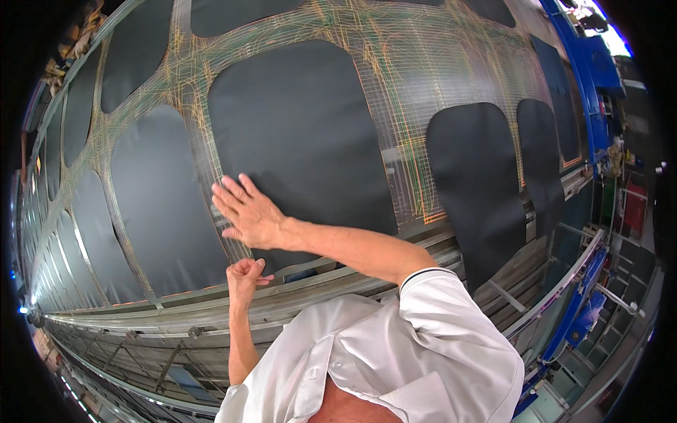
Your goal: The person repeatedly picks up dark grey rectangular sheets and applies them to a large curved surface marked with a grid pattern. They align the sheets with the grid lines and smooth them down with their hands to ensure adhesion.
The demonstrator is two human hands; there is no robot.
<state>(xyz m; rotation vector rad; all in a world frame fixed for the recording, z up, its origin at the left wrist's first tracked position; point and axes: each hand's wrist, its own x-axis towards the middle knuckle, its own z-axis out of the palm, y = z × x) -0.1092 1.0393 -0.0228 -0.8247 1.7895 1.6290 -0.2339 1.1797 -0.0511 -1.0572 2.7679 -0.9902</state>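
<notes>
A large black sheet with rounded far corners [296,120] lies on a wide table marked with many thin coloured lines [437,67]. My right hand [247,215] is spread open over its near left edge, palm down, with the fingertips reaching onto the lined surface. Just below, at the sheet's near left corner, my left hand [244,277] is closed with its fingers curled and the thumb against them. Whether the sheet's edge is pinched there is hidden. The near edge of the sheet reaches over the table's metal rail, close to my shirt.
To the right, two narrower black sheets [476,162] droop over the near table edge. More dark sheets [162,197] lie in rows at left and beyond. Metal rails [169,317] run along the near side. Blue machine frames [589,84] stand at right.
</notes>
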